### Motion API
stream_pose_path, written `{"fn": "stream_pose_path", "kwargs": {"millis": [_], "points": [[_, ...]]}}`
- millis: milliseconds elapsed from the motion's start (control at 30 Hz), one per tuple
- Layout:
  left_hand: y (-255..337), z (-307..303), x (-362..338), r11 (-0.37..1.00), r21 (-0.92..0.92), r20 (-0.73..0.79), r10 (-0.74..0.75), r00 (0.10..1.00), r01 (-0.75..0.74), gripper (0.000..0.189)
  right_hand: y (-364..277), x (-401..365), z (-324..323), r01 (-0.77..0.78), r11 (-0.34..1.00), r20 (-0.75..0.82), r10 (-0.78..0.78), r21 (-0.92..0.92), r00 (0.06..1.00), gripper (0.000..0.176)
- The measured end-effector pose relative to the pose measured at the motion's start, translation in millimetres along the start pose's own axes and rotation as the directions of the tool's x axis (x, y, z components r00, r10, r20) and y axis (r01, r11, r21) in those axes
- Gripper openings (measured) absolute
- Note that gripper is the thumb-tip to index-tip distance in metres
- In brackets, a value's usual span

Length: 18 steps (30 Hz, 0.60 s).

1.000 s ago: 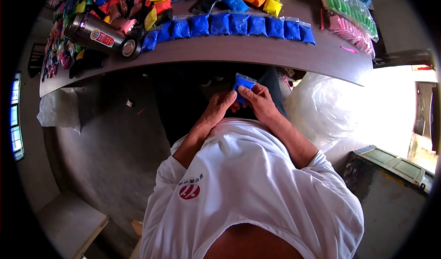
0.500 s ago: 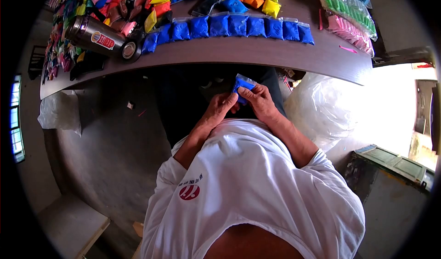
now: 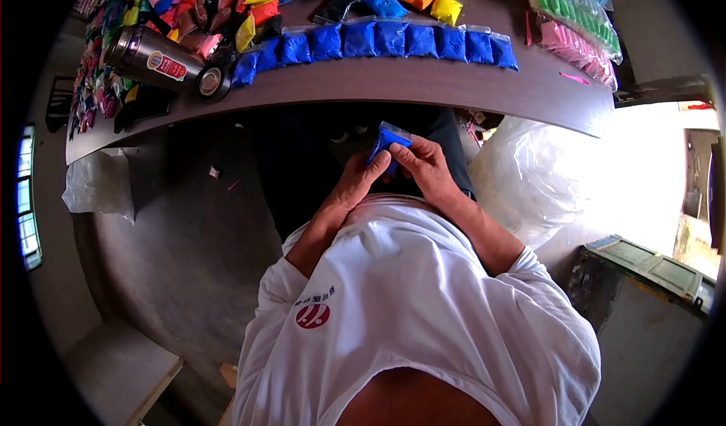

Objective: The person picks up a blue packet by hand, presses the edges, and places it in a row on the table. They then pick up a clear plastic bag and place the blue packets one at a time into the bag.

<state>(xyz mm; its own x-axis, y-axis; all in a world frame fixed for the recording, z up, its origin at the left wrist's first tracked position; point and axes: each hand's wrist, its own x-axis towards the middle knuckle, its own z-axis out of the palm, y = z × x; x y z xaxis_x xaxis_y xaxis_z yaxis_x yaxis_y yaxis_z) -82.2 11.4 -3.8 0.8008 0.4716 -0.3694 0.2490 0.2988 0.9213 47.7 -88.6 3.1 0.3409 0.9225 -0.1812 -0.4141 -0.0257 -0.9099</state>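
Between my two hands, above my lap, is a small clear plastic packet (image 3: 385, 139) filled with something blue. My left hand (image 3: 359, 180) grips its lower left side, thumb against the packet. My right hand (image 3: 427, 169) pinches the right side with the thumb on top; the other fingers are partly hidden behind it. The clear top edge of the packet points up and away from me. Ahead on the table (image 3: 378, 86), a row of similar blue packets (image 3: 391, 39) lies along the near edge.
A steel flask (image 3: 162, 63) lies on the table's left, beside a heap of colourful packets (image 3: 204, 10). At the right are bags of pink and green pieces (image 3: 575, 37) and a pink strip (image 3: 575, 78). A big clear plastic bag (image 3: 529, 176) stands on the floor, right.
The blue packet has tilted and shifted slightly left, more into my left hand's grip. Both hands stay in nearly the same place.
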Motion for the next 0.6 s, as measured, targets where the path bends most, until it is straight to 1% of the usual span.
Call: {"fn": "stream_pose_path", "kwargs": {"millis": [33,100,133,167,200,233,267,300,333,400,433,500,533,600], "points": [[1,0,-1,1.0,-0.008,0.011,0.02,1.0,-0.02,0.07,-3,0,-2,0.001,1.0,-0.001,-0.001,0.001,1.0,0.026],[-7,-2,2,0.999,-0.016,0.024,0.039,0.999,-0.038,0.071,-8,-1,-8,-0.067,0.997,0.048,0.068,-0.033,0.997,0.025],[-19,-5,8,0.994,-0.106,0.07,0.04,0.997,-0.032,0.071,-8,0,-13,-0.067,0.997,0.047,0.068,-0.033,0.997,0.025],[-30,-8,13,0.98,-0.195,0.116,0.045,0.992,-0.022,0.072,-8,2,-19,-0.076,0.996,0.094,0.081,-0.053,0.992,0.023],[-31,-8,14,0.98,-0.195,0.117,0.045,0.992,-0.022,0.072,-8,4,-21,-0.084,0.994,0.142,0.094,-0.075,0.985,0.021],[-31,-8,15,0.958,-0.287,0.142,0.039,0.989,0.004,0.071,-7,5,-21,-0.084,0.994,0.142,0.094,-0.075,0.985,0.021],[-31,-8,16,0.926,-0.375,0.168,0.034,0.985,0.031,0.071,-6,6,-20,-0.035,0.997,0.166,0.046,-0.065,0.985,0.021],[-33,-9,18,0.926,-0.375,0.168,0.034,0.985,0.032,0.071,-5,7,-19,0.013,0.998,0.191,-0.003,-0.054,0.982,0.02],[-36,-12,20,0.93,-0.364,0.172,0.008,0.985,0.056,0.071,-6,7,-18,0.012,0.999,0.19,-0.002,-0.053,0.982,0.02],[-36,-12,19,0.932,-0.353,0.176,-0.018,0.984,0.08,0.07,-9,8,-16,-0.051,0.997,0.26,0.034,0.062,0.965,0.025],[-32,-10,18,0.937,-0.341,0.175,-0.015,0.984,0.075,0.069,-8,9,-18,-0.052,0.997,0.259,0.034,0.062,0.965,0.025],[-26,-7,16,0.942,-0.329,0.173,-0.013,0.985,0.07,0.067,-7,12,-20,-0.115,0.989,0.304,0.082,0.095,0.949,0.027],[-25,-7,16,0.929,-0.362,0.159,-0.018,0.987,0.075,0.066,-8,12,-17,-0.116,0.989,0.305,0.082,0.095,0.949,0.027],[-24,-8,15,0.915,-0.395,0.144,-0.024,0.989,0.079,0.065,-9,10,-7,-0.04,0.983,0.177,0.008,0.181,0.984,0.026]]}}
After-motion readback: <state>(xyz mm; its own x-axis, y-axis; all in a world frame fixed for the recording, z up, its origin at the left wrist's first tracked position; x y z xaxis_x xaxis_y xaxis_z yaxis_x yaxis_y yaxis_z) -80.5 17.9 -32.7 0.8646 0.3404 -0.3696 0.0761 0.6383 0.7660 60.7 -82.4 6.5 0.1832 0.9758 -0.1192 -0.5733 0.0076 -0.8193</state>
